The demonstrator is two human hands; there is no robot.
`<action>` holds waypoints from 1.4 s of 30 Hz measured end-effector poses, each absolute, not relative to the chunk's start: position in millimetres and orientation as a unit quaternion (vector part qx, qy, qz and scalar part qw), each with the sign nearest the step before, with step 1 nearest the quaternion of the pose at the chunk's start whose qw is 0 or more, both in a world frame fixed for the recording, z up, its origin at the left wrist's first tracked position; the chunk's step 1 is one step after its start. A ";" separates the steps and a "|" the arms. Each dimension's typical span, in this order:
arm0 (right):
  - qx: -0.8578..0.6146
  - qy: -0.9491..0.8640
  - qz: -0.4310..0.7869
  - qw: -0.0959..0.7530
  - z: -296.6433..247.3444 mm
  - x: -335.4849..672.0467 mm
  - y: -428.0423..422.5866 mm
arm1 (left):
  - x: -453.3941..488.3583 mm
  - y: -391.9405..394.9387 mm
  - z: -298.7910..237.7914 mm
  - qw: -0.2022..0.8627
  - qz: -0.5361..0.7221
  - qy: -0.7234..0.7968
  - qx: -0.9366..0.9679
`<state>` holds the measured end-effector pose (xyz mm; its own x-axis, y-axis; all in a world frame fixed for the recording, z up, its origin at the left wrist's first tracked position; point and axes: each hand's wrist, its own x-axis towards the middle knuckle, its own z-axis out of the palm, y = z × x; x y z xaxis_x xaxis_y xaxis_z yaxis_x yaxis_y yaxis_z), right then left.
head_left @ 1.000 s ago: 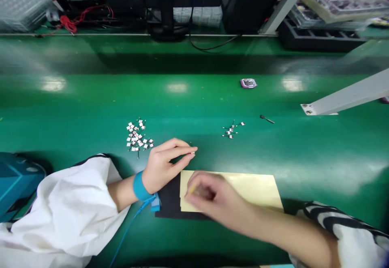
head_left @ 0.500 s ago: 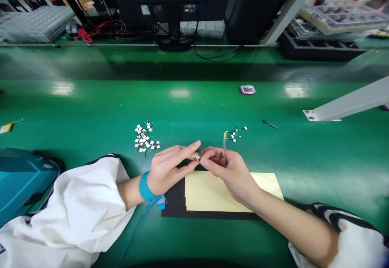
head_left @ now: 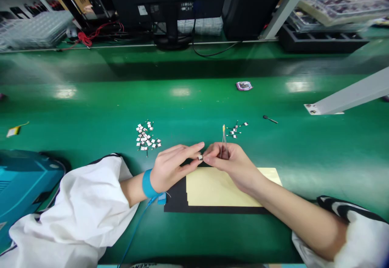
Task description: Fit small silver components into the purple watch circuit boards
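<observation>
The left hand (head_left: 172, 167), a blue wrist strap (head_left: 147, 183) around its wrist, is closed in a pinch on a tiny white square component (head_left: 200, 157), held at the very ends of thumb and forefinger. The right hand's fingertips (head_left: 209, 153) come in touching it or just beside it; the view is too tight to tell which. The right hand (head_left: 232, 166) is curled shut around slim tweezers (head_left: 224, 139) with a yellow end, which stand upright out of its grip.

The component looks very light, stiff and fragile, and its thin dark leads would probably bend at a touch. It seems best taken lightly by its flat white body, not by the leads, and the tweezers suit that better than bare fingers.

Ahead of the left grip, a loose heap of like components (head_left: 148, 136) lies on the green bench (head_left: 273, 154); ahead of the right grip lies a smaller scatter of them (head_left: 235, 130). Just under both grips, a pale yellow sheet (head_left: 219, 187) lies on a black sheet (head_left: 175, 199).
</observation>
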<state>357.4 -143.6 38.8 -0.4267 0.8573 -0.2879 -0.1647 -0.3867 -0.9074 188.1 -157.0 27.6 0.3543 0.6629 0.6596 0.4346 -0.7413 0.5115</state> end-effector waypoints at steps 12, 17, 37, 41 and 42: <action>-0.540 -0.659 0.465 0.242 43.4 371.2 -119.9 | 178.7 -140.5 29.7 0.107 0.308 0.434 0.840; -0.571 -0.727 0.370 0.093 46.3 401.2 -92.0 | 125.4 -101.0 55.6 0.038 0.123 0.540 0.832; -0.278 -0.942 0.128 0.141 28.9 355.1 -195.6 | 121.4 -86.8 54.9 -0.036 -0.030 0.511 0.858; -0.275 -0.952 0.048 0.127 21.2 345.5 -214.7 | 132.3 -89.9 44.4 -0.035 -0.037 0.472 0.880; -0.280 -0.949 0.034 0.140 20.3 344.5 -215.7 | 133.7 -90.6 42.6 -0.035 -0.038 0.466 0.883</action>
